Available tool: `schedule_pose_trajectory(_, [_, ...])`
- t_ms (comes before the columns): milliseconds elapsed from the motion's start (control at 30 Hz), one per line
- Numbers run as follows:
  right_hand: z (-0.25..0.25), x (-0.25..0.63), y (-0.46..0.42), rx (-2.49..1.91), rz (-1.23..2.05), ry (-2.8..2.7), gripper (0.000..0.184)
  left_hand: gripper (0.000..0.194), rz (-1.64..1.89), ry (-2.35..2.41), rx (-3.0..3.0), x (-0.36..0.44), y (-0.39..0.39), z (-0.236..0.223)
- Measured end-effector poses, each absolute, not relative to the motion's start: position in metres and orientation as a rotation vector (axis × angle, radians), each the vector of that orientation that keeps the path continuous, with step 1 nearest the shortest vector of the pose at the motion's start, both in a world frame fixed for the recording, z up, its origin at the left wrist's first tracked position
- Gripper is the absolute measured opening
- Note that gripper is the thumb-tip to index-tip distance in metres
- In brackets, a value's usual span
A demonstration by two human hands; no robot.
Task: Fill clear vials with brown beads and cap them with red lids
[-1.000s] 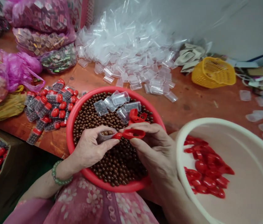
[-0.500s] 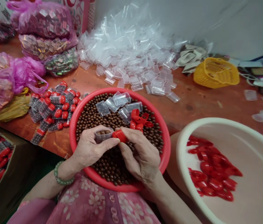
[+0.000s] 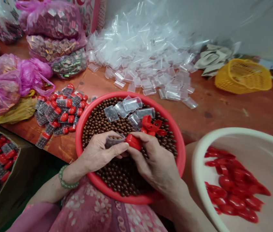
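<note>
Currently, left-hand fingers (image 3: 113, 150) grip 1 clear vial (image 3: 114, 140), right-hand fingers (image 3: 146, 141) pinch 1 red cap (image 3: 133, 142).

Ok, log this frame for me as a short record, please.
Left hand: holds a clear vial with brown beads inside
Right hand: holds a red cap at the vial's end
Under hands: red basin of brown beads, with loose vials and loose caps on top
Right: white basin holding more caps
Table: capped vials, vial heap, pink bags, yellow basket
Lower left: box of capped vials
</note>
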State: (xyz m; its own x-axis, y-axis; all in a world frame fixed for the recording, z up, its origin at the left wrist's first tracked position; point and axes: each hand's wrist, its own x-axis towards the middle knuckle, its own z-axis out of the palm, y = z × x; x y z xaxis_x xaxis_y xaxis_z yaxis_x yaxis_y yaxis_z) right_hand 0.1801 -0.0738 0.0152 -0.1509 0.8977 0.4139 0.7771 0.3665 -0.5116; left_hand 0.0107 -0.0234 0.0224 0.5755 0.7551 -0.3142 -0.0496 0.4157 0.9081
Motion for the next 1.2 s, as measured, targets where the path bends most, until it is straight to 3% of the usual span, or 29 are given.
schedule_pose_trajectory(133, [0.021,0.19,-0.07,-1.41,0.649,-1.675,0.019,0.022,0.52,0.756,1.023,0.01,-0.023,0.021])
schedule_pose_trajectory(233, [0.026,0.191,-0.067,-1.345,0.748,-1.566,0.02,0.021,0.483,0.736,1.029,0.01,-0.022,0.021])
schedule_pose_trajectory(400, [0.03,0.18,-0.068,-1.458,0.671,-1.394,0.019,0.026,0.386,0.69,1.021,0.009,-0.022,0.022])
schedule_pose_trajectory(700, [0.029,0.156,-0.065,-1.398,0.427,-1.647,0.011,0.049,0.377,0.633,1.001,0.009,-0.022,0.018])
schedule_pose_trajectory(800, [0.029,0.156,-0.066,-1.412,0.395,-1.688,0.009,0.048,0.365,0.602,1.0,0.008,-0.021,0.017])
schedule_pose_trajectory(1000, [0.027,0.163,-0.062,-1.433,0.474,-1.707,0.012,0.03,0.358,0.481,0.961,0.004,-0.02,0.011])
schedule_pose_trajectory(1200, [0.027,0.168,-0.054,-1.414,0.741,-1.646,0.019,0.047,0.303,0.353,0.628,0.001,-0.017,0.007])
